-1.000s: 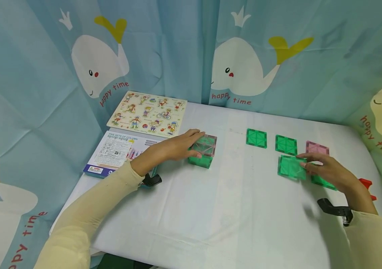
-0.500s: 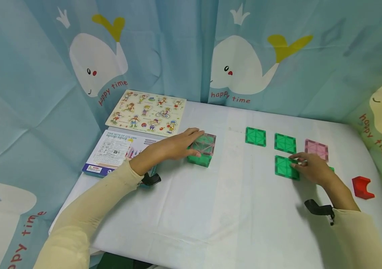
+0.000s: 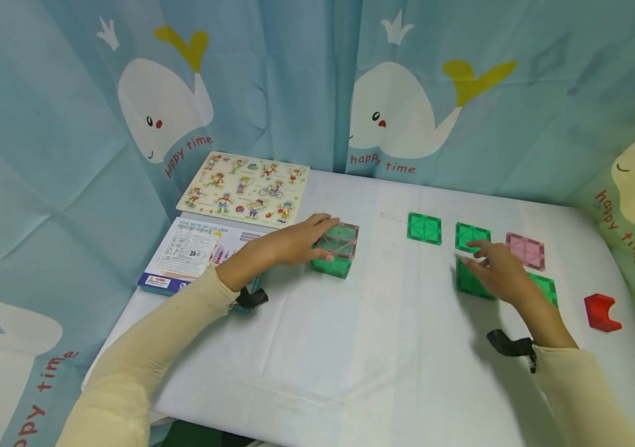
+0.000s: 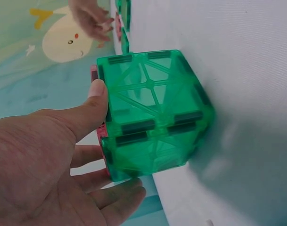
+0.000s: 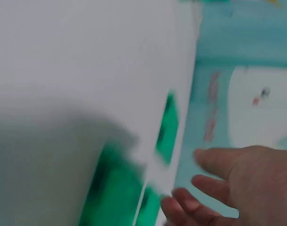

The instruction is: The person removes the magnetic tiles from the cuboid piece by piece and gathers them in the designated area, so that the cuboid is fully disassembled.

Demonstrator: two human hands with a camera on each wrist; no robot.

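Note:
A cube of translucent magnetic tiles (image 3: 335,268), green at the sides with a pink tile on top, sits on the white table. My left hand (image 3: 301,242) holds it at the top, thumb on the near edge and fingers spread to the far side; the left wrist view shows the thumb (image 4: 97,96) on its pink edge. My right hand (image 3: 500,272) hovers with loosely bent fingers and nothing in them, over a flat green tile (image 3: 470,284). Around it lie another green tile (image 3: 469,231), a pink tile (image 3: 526,251) and a partly covered green tile (image 3: 547,290).
Farther left lies one more green tile (image 3: 424,228). A red notched block (image 3: 599,312) is near the right edge. A picture puzzle board (image 3: 244,189) and a printed box (image 3: 185,251) fill the table's back left. Whale-print curtains (image 3: 295,93) hang behind.
My right hand brought a green tile left and laid it in front of another, let it go, and has lifted slightly farther left. The left hand stays on the cube.

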